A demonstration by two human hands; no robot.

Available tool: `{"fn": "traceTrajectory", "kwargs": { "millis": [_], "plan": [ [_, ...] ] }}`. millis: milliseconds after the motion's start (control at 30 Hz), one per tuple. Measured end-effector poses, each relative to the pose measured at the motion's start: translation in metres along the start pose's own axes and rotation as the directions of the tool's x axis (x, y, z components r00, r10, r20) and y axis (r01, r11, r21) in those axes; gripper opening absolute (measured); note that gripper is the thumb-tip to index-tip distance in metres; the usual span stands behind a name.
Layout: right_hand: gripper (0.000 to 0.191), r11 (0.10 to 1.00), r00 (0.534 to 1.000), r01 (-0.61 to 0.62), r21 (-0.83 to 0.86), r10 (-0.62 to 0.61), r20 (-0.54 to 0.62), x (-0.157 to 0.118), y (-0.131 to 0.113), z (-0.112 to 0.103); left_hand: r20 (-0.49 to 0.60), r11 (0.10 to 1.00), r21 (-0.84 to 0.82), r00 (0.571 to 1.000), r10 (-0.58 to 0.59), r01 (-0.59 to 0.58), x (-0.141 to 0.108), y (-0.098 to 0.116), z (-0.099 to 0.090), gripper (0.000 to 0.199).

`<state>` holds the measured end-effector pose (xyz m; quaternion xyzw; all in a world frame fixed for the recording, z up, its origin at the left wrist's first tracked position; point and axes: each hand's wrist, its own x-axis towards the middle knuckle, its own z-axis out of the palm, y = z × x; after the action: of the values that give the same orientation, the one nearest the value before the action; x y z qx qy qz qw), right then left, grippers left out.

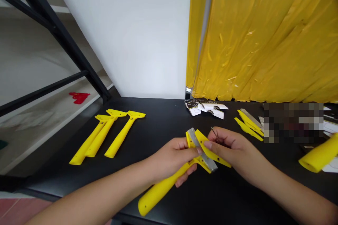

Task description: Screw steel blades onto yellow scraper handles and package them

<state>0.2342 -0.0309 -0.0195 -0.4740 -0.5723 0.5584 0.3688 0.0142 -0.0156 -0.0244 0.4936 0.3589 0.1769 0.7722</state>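
White wall [132, 35] meets creased yellow plastic curtain [264, 38] behind black table [158, 112]. Black metal shelving [54, 28] stands left. Red tile floor [21, 207] shows lower left.

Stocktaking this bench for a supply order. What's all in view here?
loose yellow scraper handles: three, yellow, left on the black table
scraper: one, yellow, steel blade, in the hands
strip: one, yellow, against the blade
card packets: several, white and black, far table edge
scraper parts: several, yellow, right of the packets
end handle: one, yellow, far right
sheeting: one, yellow, behind the table
shelf frame: one, black, left
left hand: one, gripping the scraper
right hand: one, pinching the strip
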Motion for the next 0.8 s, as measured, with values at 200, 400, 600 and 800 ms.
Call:
{"fn": "traceTrajectory", "kwargs": {
  "millis": [200, 400, 600, 800],
  "plan": [
    [0.052, 0.999, 0.998, 0.042, 0.027, -0.041, -0.045, 0.001, 0.012, 0.003, 0.001, 0.999, -0.036, 1.0, 0.002, -0.002, 0.001, -0.001, 0.004, 0.025],
    [0.046, 0.998, 0.999, 0.042, 0.053, -0.041, -0.024, 0.001, 0.01, 0.001, -0.017, 0.998, -0.054, 1.0, 0.019, -0.02, 0.001, -0.001, 0.006, 0.023],
    [0.038, 0.993, 0.993, -0.026, 0.119, 0.011, 0.12, -0.004, 0.004, -0.006, 0.002, 0.998, -0.048, 1.0, 0.03, -0.03, 0.0, 0.0, 0.002, 0.023],
    [0.039, 0.994, 0.988, -0.025, 0.108, 0.008, 0.155, -0.001, 0.007, -0.008, 0.013, 0.998, -0.064, 1.0, 0.027, -0.026, -0.001, -0.001, 0.002, 0.021]
  ]
}}
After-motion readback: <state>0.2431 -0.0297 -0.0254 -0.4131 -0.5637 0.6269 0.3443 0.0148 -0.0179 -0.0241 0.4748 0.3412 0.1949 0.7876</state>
